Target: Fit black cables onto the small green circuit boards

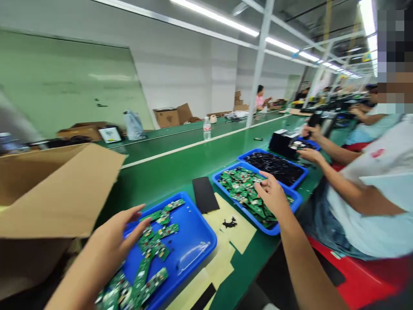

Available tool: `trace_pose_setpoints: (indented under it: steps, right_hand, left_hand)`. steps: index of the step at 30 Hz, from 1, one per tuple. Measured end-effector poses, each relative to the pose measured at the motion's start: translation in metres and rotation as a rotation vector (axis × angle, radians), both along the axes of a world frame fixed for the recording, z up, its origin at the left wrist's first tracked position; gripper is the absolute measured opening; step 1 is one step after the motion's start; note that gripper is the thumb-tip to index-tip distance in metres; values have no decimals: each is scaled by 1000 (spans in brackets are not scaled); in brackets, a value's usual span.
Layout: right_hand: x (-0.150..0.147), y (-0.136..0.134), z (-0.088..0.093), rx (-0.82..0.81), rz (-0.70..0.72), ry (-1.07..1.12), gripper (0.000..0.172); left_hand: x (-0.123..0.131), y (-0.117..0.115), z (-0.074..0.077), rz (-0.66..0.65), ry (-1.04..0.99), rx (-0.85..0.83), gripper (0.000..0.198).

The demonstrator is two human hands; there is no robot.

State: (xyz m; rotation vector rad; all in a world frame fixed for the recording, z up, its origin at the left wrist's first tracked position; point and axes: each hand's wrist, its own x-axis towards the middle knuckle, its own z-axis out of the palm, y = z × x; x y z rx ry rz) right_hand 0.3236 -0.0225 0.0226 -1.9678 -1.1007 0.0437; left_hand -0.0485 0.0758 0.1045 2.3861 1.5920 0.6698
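Note:
My left hand (112, 234) is over the left rim of the near blue tray (196, 241), thumb and forefinger apart, with nothing visible between them. Green circuit boards (151, 245) lie scattered along that tray's left side. Over the far blue tray (274, 230), which is heaped with more circuit boards (240, 185), hangs my right hand (272, 193). Its fingers are loosely bent and apart, and no board shows in them. Whether its fingertips touch the heap I cannot tell. Small black pieces (229, 222) rest on yellow paper (245, 237) between the trays.
An open cardboard box (58, 189) stands at the left. A black flat pad (205, 194) lies between the trays. Behind the right tray is another tray of black parts (274, 168). A co-worker (364, 193) sits close at the right. A bottle (207, 128) stands farther back.

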Motion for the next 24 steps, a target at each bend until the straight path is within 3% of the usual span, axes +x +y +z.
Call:
trace_pose_setpoints:
  steps: [6,8,11,15,19,24]
  right_hand:
    - [-111,58,-4,-254,620,-152,24]
    - [-143,83,-11,-362,707,-224,22]
    - [-173,116,-21,-497,729,-305,27]
    - [-186,142,-28,-570,727,-350,29]
    - [-185,147,-28,-556,758,-330,29]
    - [-177,140,-9,-445,885,-141,26]
  left_hand:
    - [4,-19,10,-9,154,-140,49]
    - [3,-24,11,3,158,-152,46]
    - [4,-28,12,-8,156,-165,43]
    - [4,-30,10,6,150,-177,45]
    - [4,-34,10,9,122,-179,43]
    - [2,-35,9,28,46,-117,41]
